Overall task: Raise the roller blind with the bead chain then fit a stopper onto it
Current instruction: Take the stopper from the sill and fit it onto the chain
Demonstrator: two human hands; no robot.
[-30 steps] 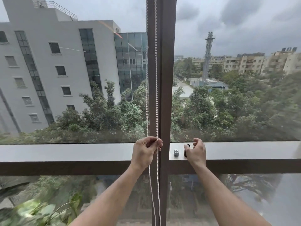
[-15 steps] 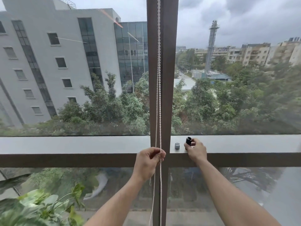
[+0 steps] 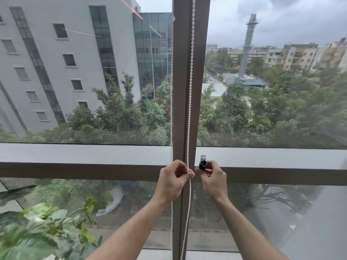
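Head view: the window glass (image 3: 75, 72) is uncovered from the top edge of the frame down to the floor line, and no blind fabric shows anywhere, so the raising step looks done, though the roller itself is out of sight above. What is left, by my judgement, is the whole fitting of the stopper.

The dark vertical mullion (image 3: 180, 91) runs up the centre, crossed by the horizontal transom ledge (image 3: 84, 154). A leafy houseplant (image 3: 37, 231) sits at lower left.

The white bead chain (image 3: 191, 72) hangs in two strands in front of the mullion. The left hand (image 3: 173, 182) pinches the right-hand strand between thumb and forefinger at ledge height, its grip closed narrowly on the beads; the left-hand strand passes behind that hand, and whether it is also held I cannot tell. The right hand (image 3: 213, 180) pinches a small black stopper piece (image 3: 202, 165) at its fingertips, just beside the chain but not touching it. A small clear cylindrical piece (image 3: 203, 158), possibly the stopper's other half, stands on the ledge directly above the black one; whether the two touch is unclear.

No containers appear in view; the ledge alone carries the loose part.
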